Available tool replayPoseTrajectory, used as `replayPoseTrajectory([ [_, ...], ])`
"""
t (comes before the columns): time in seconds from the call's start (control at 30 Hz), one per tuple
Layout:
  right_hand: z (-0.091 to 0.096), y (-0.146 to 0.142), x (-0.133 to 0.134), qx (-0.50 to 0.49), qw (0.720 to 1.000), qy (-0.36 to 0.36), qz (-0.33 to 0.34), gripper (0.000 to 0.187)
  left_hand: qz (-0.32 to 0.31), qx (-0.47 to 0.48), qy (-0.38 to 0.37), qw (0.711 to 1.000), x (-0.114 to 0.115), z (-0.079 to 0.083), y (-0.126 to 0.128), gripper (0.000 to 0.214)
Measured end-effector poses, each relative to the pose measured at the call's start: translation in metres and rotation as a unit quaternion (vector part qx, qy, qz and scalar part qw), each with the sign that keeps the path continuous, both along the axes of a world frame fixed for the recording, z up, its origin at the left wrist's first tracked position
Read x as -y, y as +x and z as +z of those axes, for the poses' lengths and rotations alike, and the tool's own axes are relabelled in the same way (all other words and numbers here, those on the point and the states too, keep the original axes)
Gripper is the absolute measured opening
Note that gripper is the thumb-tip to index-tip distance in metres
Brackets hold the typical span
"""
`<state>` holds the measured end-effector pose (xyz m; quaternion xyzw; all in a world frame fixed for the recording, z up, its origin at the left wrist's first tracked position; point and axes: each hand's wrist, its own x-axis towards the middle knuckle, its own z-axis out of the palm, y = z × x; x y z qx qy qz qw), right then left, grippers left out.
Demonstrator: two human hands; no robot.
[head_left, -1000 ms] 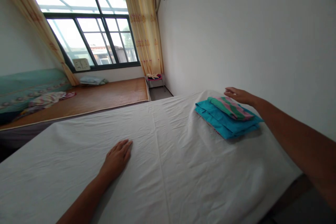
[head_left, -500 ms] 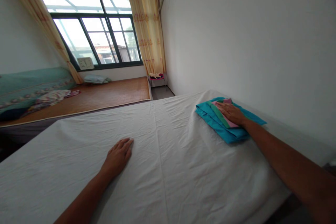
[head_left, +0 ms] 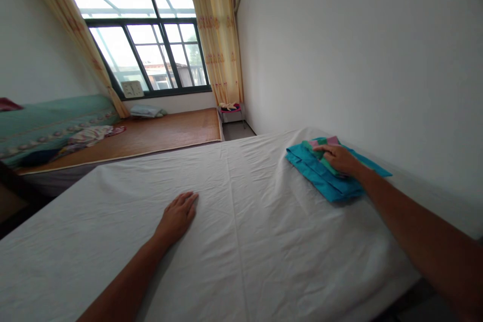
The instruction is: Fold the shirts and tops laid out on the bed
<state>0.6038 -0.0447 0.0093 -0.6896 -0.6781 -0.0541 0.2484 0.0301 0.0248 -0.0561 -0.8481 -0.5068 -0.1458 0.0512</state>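
Your right hand [head_left: 337, 158], half curled, touches the pink-and-green folded cloth [head_left: 332, 140] atop turquoise folded fabric [head_left: 307, 160]; grip unclear.
Your left hand [head_left: 179, 214] lies flat, empty, on the white fabric sheet [head_left: 271, 246]. Arranging seems underway; next calls for light pressure.

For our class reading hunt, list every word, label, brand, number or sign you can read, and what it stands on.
No text can be read.
Pale square object by the window: dark marks, too blurred to tell if writing.
Folded cloths at the right hand: no lettering seen.
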Motion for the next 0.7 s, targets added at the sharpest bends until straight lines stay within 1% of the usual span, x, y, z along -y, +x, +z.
replayPoseTrajectory([
  [0.07, -0.006, -0.002, 0.005, 0.015, 0.999, 0.005, 0.035, 0.043, 0.001, 0.002, -0.001, 1.000, 0.000, 0.000, 0.000, 0.046],
  [0.1, -0.010, -0.003, 0.006, 0.028, 0.999, 0.012, 0.038, 0.042, 0.002, 0.002, -0.001, 1.000, 0.000, -0.001, 0.000, 0.046],
  [0.17, -0.017, -0.006, 0.005, 0.048, 0.998, 0.032, 0.009, 0.050, 0.002, 0.001, -0.002, 1.000, 0.000, -0.001, 0.000, 0.046],
  [0.23, -0.020, -0.008, 0.001, 0.058, 0.996, 0.042, -0.046, 0.061, 0.001, -0.002, -0.002, 1.000, 0.000, -0.002, 0.000, 0.046],
  [0.3, -0.017, -0.009, -0.003, 0.070, 0.994, 0.028, -0.078, 0.059, 0.001, -0.006, -0.003, 1.000, 0.000, -0.002, 0.000, 0.047],
  [0.37, -0.010, -0.010, -0.007, 0.074, 0.994, 0.004, -0.085, 0.055, 0.001, -0.008, -0.003, 1.000, 0.000, -0.002, 0.000, 0.047],
  [0.47, 0.004, -0.010, -0.007, 0.062, 0.997, -0.004, -0.051, 0.055, -0.003, -0.007, -0.001, 1.000, 0.000, -0.002, -0.001, 0.047],
  [0.57, 0.011, -0.005, -0.004, 0.051, 0.999, -0.005, 0.019, 0.048, -0.003, -0.008, 0.000, 1.000, 0.000, -0.003, -0.002, 0.046],
  [0.63, 0.006, -0.001, -0.003, 0.040, 0.998, 0.001, 0.055, 0.045, 0.000, -0.012, 0.002, 1.000, -0.001, -0.004, -0.002, 0.046],
  [0.7, -0.006, 0.000, -0.004, 0.058, 0.996, 0.021, 0.069, 0.047, 0.000, -0.017, 0.003, 1.000, -0.001, -0.004, -0.002, 0.047],
])
